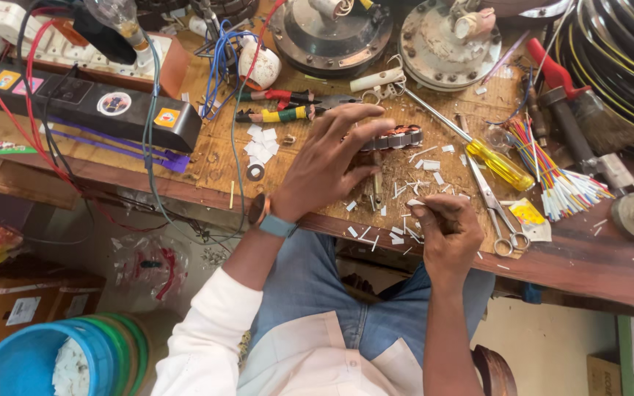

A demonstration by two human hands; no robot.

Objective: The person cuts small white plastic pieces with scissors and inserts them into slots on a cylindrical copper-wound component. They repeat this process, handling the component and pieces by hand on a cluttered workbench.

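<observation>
A left hand (pixel 328 163) lies open, fingers spread, resting on a round wound stator (pixel 392 137) on the table (pixel 588 257). The right hand (pixel 445 231), nearer the body, pinches a small white paper strip (pixel 414 202). More cut strips (pixel 262 143) lie scattered around both hands; insertion looks unfinished.

bare wood strip (pixel 588 257) near edge, scissors (pixel 497 213), screwdriver (pixel 471 143) crowding bench
</observation>
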